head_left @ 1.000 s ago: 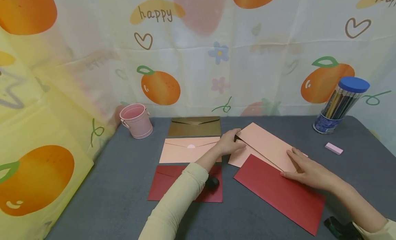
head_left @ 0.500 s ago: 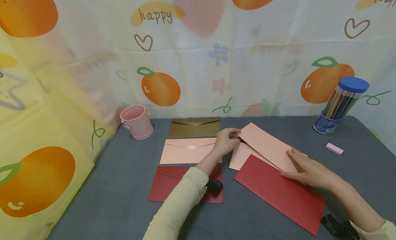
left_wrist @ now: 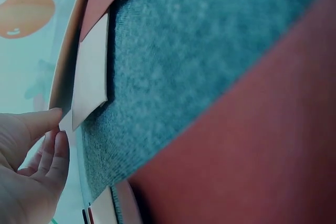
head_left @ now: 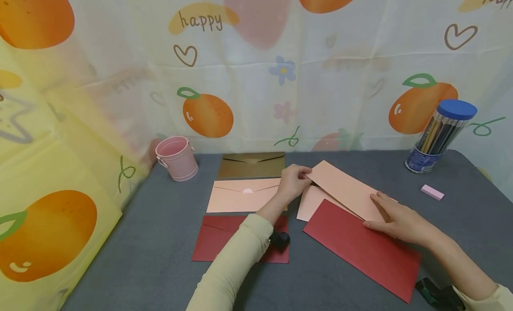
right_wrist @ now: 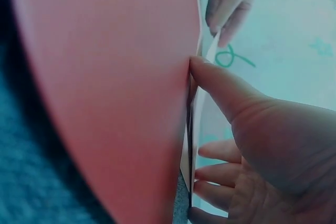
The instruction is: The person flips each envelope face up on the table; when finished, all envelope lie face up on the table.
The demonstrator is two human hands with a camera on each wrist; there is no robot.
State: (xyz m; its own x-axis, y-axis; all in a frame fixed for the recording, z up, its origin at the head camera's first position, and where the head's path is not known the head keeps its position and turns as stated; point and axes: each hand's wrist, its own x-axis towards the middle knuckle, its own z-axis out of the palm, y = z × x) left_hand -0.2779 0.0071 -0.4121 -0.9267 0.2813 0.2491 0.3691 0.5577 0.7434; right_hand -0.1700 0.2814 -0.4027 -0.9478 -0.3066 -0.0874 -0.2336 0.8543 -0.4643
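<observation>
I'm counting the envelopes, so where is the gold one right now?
In the head view, the gold envelope lies at the far edge of the table, just behind a peach envelope and right of the pink bucket.

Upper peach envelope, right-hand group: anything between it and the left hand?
Nothing visible. The left hand pinches the upper peach envelope directly at its left corner. The lower peach envelope and red envelope lie toward the near side, not in between.

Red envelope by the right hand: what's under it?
In the head view, a pale pink envelope sticks out from under the upper-left corner of the red envelope. Anything else beneath is covered.
</observation>
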